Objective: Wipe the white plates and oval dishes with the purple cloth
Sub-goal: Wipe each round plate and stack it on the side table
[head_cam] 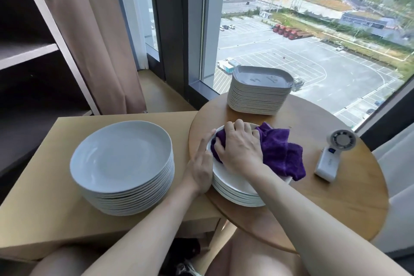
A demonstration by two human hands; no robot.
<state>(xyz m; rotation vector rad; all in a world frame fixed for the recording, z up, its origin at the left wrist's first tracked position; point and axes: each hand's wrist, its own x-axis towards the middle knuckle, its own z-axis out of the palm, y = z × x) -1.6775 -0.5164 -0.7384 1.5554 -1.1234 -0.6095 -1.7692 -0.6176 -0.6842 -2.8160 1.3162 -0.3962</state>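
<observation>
R hand (239,148): curled on cloth (282,154), on top plate (226,177), mid frame.
L hand (200,166): flat, fingers straight, on its rim.
To do: prob. oval dishes (259,96), upper mid.

High-rise room, likely hotel: curtain (107,36) beside floor-level window (313,29) overlooking car park; empty shelf unit (29,51) left of the curtain.

Left hand (201,167) flat, fingers straight, right hand (240,147) palm down, fingers curled, forearms outstretched

Round table (291,208): plate stack (235,188), oval dish stack (259,94), fan (331,157). Square table (44,208): bigger plate stack (122,163).
</observation>
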